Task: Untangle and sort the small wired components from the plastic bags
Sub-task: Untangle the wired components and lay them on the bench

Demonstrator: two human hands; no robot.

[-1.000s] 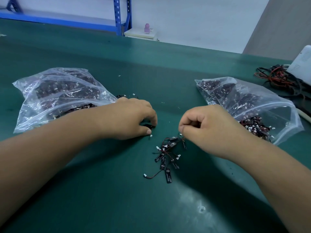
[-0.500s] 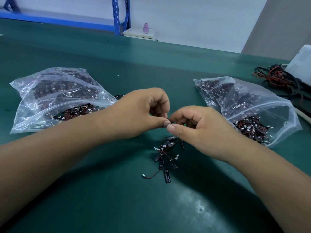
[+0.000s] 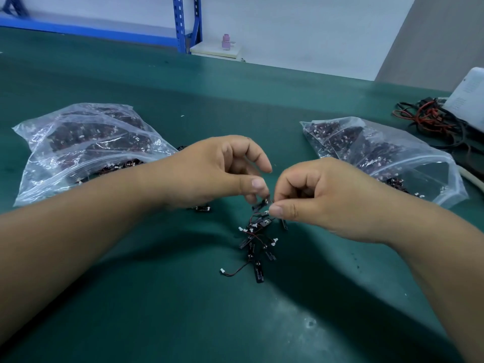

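Note:
A small tangle of black wired components with white plugs lies on the green mat at the centre. My left hand and my right hand meet just above its top end. Both pinch one small black component between thumb and fingertips. A clear plastic bag full of the same parts lies at the left. A second clear bag lies at the right with its mouth open toward me. One loose component sits under my left hand.
A heap of red and black cables and a white device sit at the far right edge. A blue shelf frame stands behind the table. The green mat stretches toward me in front of the tangle.
My left hand lifted off the mat and came right to meet my right hand. Both hands now pinch a component at the top of the tangle and have dropped slightly toward it.

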